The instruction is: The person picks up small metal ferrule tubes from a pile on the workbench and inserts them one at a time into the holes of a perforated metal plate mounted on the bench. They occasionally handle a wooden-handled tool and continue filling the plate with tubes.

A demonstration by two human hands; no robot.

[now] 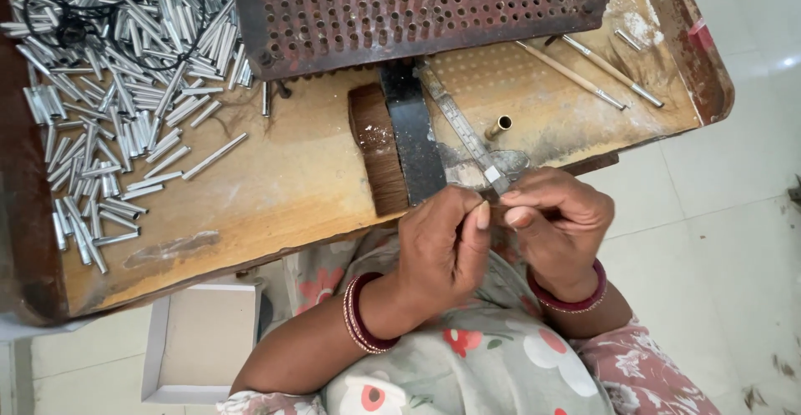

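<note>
Many metal tubes [125, 98] lie beside brush [373, 160].

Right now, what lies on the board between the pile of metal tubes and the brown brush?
In the head view, only bare wood of the board lies between the metal tubes and the brush.

Silver tubes [117, 90], rusty-brown perforated plate [417, 6], red-flowered grey dress [467, 365]

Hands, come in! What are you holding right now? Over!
Left hand and right hand pinch one small item together, too hidden to name. Brush beside them. Tube pile untouched.
</note>
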